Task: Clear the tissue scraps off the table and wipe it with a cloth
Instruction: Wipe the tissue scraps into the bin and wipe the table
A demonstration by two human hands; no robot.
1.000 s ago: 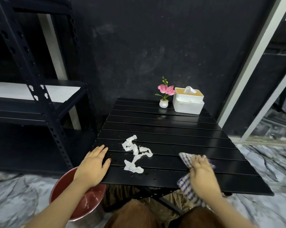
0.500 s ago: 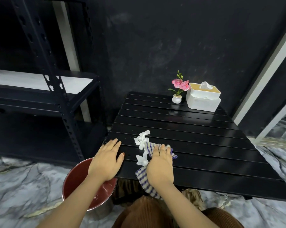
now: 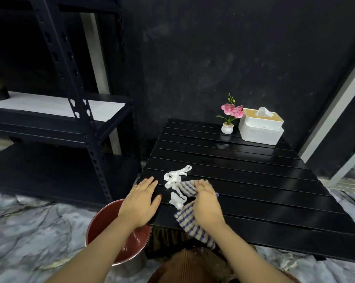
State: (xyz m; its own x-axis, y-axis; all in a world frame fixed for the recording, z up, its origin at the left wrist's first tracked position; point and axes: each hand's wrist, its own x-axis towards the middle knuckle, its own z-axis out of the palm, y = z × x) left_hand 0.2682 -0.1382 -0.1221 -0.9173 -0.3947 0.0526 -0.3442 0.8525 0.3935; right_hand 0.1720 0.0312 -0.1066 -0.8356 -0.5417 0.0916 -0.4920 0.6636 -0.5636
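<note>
a black slatted worktop [image 3: 244, 170] fills the centre and right of the frame, seen from above and in front. near its lower left corner lie the tissue scraps [image 3: 175, 177], white twisted strips bunched in a small heap, with one more crumpled bit just below them toward the near edge.

the right hand [image 3: 206, 198] sits just right of the scraps, palm down and fingers fairly straight, pressing flat on a checked cloth [image 3: 190, 219] in white and blue. it is not curled round the cloth, only laid on top of it. one end of the cloth pokes out from under the fingers and touches the scraps; the other end trails off the near edge of the worktop and hangs down at the lower centre of the frame.

the left hand [image 3: 141, 198] lies flat and spread on the worktop's left corner, just left of the scraps, holding nothing, with its wrist past the edge. under that wrist, on the marbled floor [image 3: 29, 231] at lower left, stands a round bin [image 3: 103, 221] with a reddish inside.

at the far right corner of the worktop, in the upper right of the frame, stands a white tissue box [image 3: 260, 129] with a sheet sticking up, and just left of it a small white pot of pink flowers [image 3: 229, 117]. a dark metal shelf rack [image 3: 78, 111] fills the upper left.
</note>
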